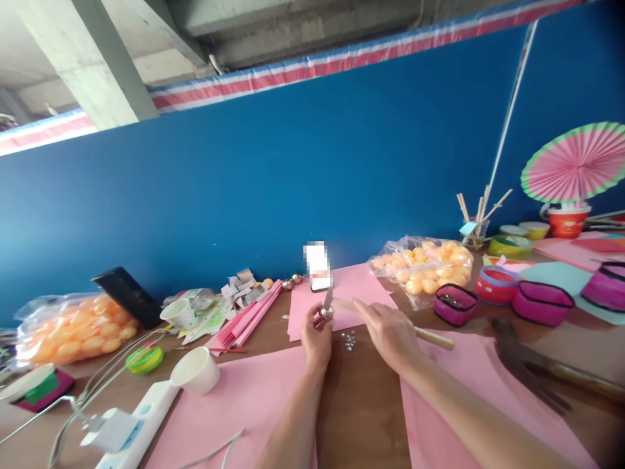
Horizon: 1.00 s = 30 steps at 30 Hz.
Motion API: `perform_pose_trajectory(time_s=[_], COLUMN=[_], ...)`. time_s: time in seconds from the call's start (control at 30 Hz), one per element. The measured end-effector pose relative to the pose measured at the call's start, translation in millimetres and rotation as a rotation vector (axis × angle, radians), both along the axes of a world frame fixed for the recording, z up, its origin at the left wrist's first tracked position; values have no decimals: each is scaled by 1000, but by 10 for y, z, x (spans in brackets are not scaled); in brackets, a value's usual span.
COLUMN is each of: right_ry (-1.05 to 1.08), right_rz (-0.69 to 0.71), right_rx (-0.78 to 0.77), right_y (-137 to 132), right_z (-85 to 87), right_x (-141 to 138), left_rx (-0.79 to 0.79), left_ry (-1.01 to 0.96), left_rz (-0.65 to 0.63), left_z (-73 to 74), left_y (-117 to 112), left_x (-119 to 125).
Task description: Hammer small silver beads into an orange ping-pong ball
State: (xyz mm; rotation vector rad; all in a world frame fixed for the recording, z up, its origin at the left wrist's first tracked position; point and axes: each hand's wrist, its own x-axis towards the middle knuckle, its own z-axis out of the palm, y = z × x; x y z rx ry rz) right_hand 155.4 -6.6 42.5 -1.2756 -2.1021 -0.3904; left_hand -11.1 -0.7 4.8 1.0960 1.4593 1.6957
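Observation:
My left hand (316,335) is closed around a small metal tool with a silver tip (326,306), held upright over the wooden table (361,404). My right hand (385,329) grips a thin wooden stick (434,339) that lies across the table toward the right. Several small silver bells (348,339) lie on the wood between the two hands. A pink paper sheet (342,296) lies just beyond my hands, and more pink sheets (234,410) lie under my forearms.
Bags of orange balls sit at left (73,329) and right (422,267). Paper cups (196,370), a white power strip (141,417), folded pink paper (249,319), magenta containers (541,303), a hammer (532,368) and a pink paper fan (576,163) surround the work area. A blue wall stands behind.

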Motion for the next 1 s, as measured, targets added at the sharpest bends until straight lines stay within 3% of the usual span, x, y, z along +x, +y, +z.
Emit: perform_pose_trajectory(time_s=[0.2,0.47,0.67,1.0], right_ry=[22,31,48,33], right_rz=[-14,-21,-27,7], right_rx=[1,24,18,16], right_y=[7,-3,15,9], right_z=[-9,3,12,-36], right_x=[3,0,24,-7], left_rx=[45,75,-12,-61], left_ry=[73,-5,-104,-22], left_rz=[12,21,46,34], left_z=[-25,19,51,116], left_y=[3,-15,-23,-59], left_x=[-7,5,-3,28])
